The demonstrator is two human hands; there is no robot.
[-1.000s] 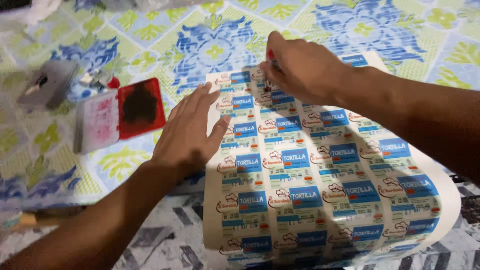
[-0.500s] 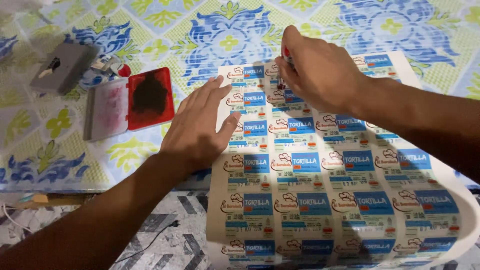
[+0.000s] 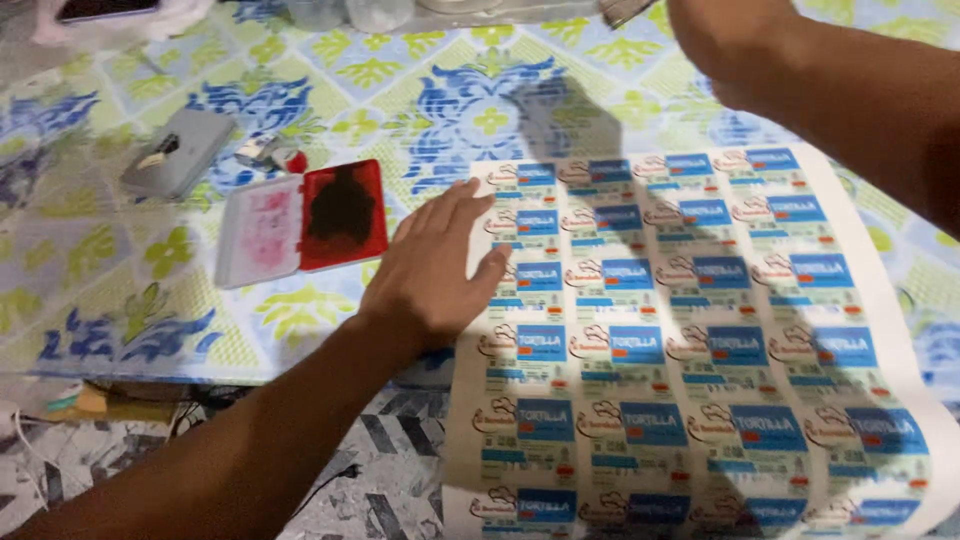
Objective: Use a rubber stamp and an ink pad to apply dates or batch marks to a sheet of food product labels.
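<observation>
While the left hand was laid flat with fingers spread, palm down, its fingertips were pressed on the left margin of the printed label sheet, and the sheet was thereby pinned against the patterned tablecloth. The sheet was seen to lie directly to the right of that hand, its long axis running from the far side of the table toward the viewer, with the near end drooping past the table edge over the tiled floor. Rows of blue-and-cream labels were printed across it. The right hand was raised above the far right corner of the sheet, clear of the paper, and was cut off by the top of the frame; whether its fingers were closed on anything could not be told. The left hand was therefore the nearer of the two to the sheet and the only one in contact with it. Just left of that hand, an open red ink pad with its pale lid folded back was set on the cloth, apart from the sheet. Farther left, a grey stamp block was placed. Nothing was seen lying on the sheet between the hands.
</observation>
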